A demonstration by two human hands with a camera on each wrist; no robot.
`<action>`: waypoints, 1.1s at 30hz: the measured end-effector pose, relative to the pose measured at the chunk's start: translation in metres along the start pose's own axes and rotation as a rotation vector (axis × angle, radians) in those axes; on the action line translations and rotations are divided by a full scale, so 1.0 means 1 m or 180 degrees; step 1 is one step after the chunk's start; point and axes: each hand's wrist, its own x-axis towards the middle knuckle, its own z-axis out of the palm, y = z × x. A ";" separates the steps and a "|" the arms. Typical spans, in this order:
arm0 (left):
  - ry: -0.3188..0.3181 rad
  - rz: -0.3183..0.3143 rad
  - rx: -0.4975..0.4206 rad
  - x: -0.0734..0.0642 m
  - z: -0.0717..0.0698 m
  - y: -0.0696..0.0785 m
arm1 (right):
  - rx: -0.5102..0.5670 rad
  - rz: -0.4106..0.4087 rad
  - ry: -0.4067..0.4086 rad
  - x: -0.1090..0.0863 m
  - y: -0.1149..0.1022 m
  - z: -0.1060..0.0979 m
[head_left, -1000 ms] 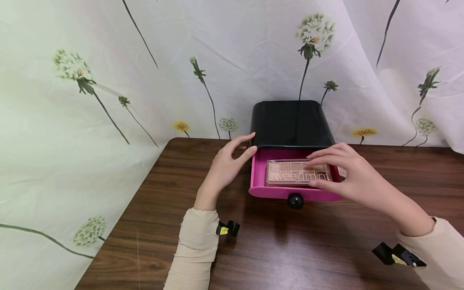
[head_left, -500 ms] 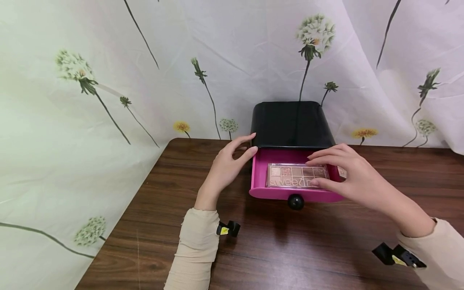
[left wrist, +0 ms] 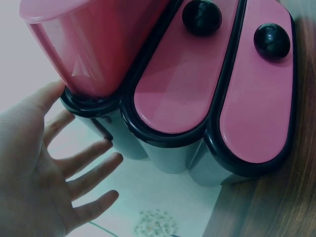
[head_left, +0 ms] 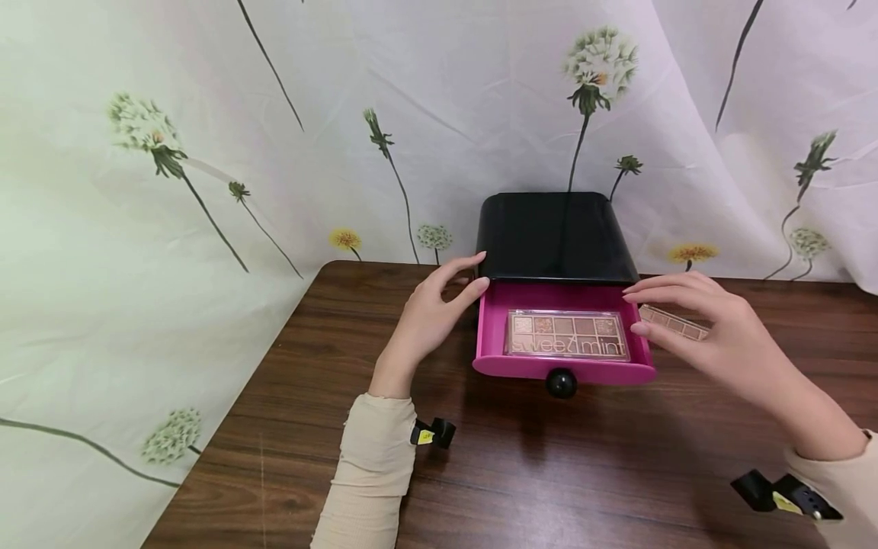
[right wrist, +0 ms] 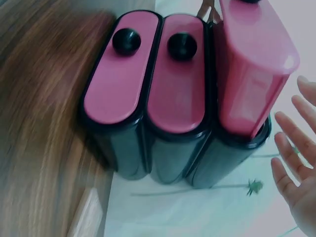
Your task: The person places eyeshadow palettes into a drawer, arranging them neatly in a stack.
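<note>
A black three-drawer box [head_left: 555, 236] stands on the table, its pink top drawer [head_left: 491, 328] pulled out. Inside that drawer lies an eyeshadow palette [head_left: 568, 335] with a clear lid lettered "sweet mint". My left hand [head_left: 421, 316] is spread at the box's left side, fingertips at the black edge by the drawer's opening; the left wrist view shows its fingers [left wrist: 91, 185] apart. At the drawer's right side my right hand [head_left: 727, 328] hovers with thumb and fingers parted, nothing between them. A second eyeshadow palette [head_left: 675, 323] lies right of the box, partly hidden behind that hand.
Both lower pink drawers [left wrist: 180, 84] with black round knobs [right wrist: 182, 46] are closed. The open drawer's knob [head_left: 561, 383] juts toward the front. A dandelion-print cloth [head_left: 439, 137] hangs behind the dark wooden table [head_left: 521, 473].
My right hand has let go of the palette and moved right, out of the drawer. The palette now lies lower in the drawer, fully showing. My left hand stays in place.
</note>
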 end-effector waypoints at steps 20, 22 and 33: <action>0.0001 -0.0034 -0.0013 -0.001 0.000 0.002 | -0.0169 0.0631 0.0075 -0.041 0.061 -0.015; 0.0005 -0.0037 0.0002 -0.001 0.000 0.002 | -0.0192 0.0787 0.0039 -0.044 0.068 -0.016; 0.0017 -0.0015 0.0030 -0.002 0.000 0.001 | -0.0268 0.1405 -0.0441 -0.067 0.112 -0.022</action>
